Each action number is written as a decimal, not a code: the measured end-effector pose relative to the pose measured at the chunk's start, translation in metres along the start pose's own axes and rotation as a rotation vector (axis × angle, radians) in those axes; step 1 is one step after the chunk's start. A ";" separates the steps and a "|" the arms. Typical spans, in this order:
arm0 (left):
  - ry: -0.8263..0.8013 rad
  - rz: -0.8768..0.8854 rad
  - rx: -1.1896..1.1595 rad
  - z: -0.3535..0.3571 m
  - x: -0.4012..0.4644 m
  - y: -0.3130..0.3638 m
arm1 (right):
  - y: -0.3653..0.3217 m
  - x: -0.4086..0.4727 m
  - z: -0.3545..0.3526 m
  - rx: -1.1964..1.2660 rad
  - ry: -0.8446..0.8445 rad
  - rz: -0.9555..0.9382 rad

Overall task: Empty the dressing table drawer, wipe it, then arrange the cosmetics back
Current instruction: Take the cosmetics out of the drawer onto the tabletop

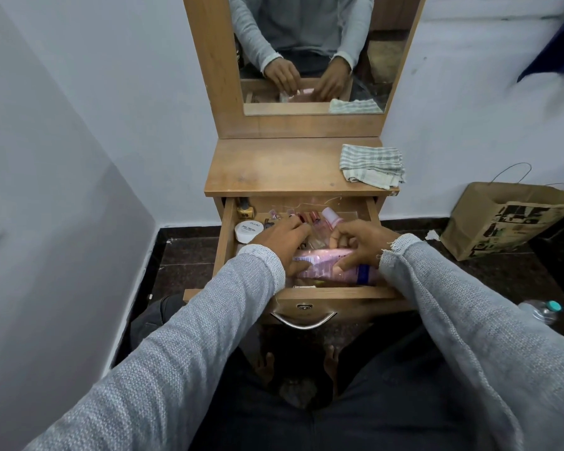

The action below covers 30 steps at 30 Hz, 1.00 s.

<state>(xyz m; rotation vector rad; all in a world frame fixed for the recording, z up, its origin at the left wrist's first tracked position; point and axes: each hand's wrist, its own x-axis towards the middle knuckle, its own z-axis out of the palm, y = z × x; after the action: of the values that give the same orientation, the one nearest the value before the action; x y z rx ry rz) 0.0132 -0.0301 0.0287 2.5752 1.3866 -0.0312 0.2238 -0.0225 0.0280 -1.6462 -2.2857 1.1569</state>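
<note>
The wooden drawer (226, 236) of the dressing table stands pulled out and holds several cosmetics. A shiny pink packet (319, 265) lies across its front part. My left hand (284, 239) rests on the packet's left end with its fingers spread over small lipstick tubes (306, 218). My right hand (360, 240) has its thumb and fingers closed on the packet's right side. A white round jar (247, 230) and a gold-capped bottle (245, 210) sit at the drawer's left. A pink bottle (332, 217) lies at the back.
A folded striped cloth (372, 162) lies on the right of the table top (274, 167). The mirror (310, 53) above reflects both hands. A brown paper bag (502, 219) stands on the dark floor at the right, and a plastic bottle (541, 310) lies nearer me.
</note>
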 end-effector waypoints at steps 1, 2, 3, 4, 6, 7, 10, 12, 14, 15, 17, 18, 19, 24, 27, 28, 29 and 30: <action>0.003 -0.005 -0.033 0.001 0.001 -0.001 | 0.000 0.001 -0.002 0.036 0.016 -0.018; 0.002 -0.012 -0.059 0.001 0.003 -0.001 | 0.000 0.001 -0.005 0.069 0.038 -0.036; -0.002 -0.020 -0.077 0.001 0.004 -0.002 | -0.001 0.003 -0.009 0.093 0.057 -0.053; -0.003 -0.032 -0.085 -0.001 0.005 -0.002 | -0.002 0.004 -0.012 0.105 0.070 -0.070; 0.004 -0.054 -0.105 -0.005 0.007 -0.005 | -0.005 0.007 -0.018 0.114 0.090 -0.098; 0.022 -0.065 -0.124 -0.008 0.008 -0.006 | -0.006 0.008 -0.022 0.111 0.105 -0.114; 0.122 -0.133 -0.282 -0.015 0.005 -0.013 | -0.013 0.013 -0.031 0.108 0.216 -0.194; 0.209 -0.227 -0.506 -0.017 0.000 -0.021 | -0.018 0.016 -0.037 0.154 0.392 -0.218; 0.293 -0.307 -0.679 -0.018 -0.005 -0.031 | -0.023 0.016 -0.041 0.336 0.578 -0.187; 0.344 -0.331 -0.747 -0.018 -0.005 -0.037 | -0.027 0.017 -0.040 0.479 0.621 -0.167; 0.441 -0.366 -0.905 -0.019 -0.004 -0.043 | -0.034 0.019 -0.034 0.643 0.608 -0.112; 0.475 -0.385 -0.981 -0.020 -0.003 -0.043 | -0.036 0.022 -0.028 0.636 0.573 -0.089; 0.502 -0.403 -1.050 -0.021 -0.002 -0.043 | -0.037 0.025 -0.023 0.601 0.526 -0.074; 0.571 -0.421 -1.267 -0.023 0.006 -0.041 | -0.060 0.040 0.002 0.441 0.326 -0.118; 0.587 -0.416 -1.274 -0.025 0.010 -0.042 | -0.076 0.050 0.010 0.513 0.318 -0.209; 0.598 -0.415 -1.272 -0.026 0.011 -0.045 | -0.078 0.054 0.011 0.539 0.328 -0.225; 0.608 -0.412 -1.269 -0.026 0.011 -0.048 | -0.080 0.057 0.011 0.553 0.340 -0.235; 0.619 -0.405 -1.255 -0.026 0.012 -0.052 | -0.081 0.060 0.010 0.549 0.357 -0.239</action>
<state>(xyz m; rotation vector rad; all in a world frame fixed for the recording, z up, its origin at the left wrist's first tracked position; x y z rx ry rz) -0.0253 0.0123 0.0437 1.2546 1.3621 1.2125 0.1315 0.0123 0.0509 -1.2158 -1.6903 1.1775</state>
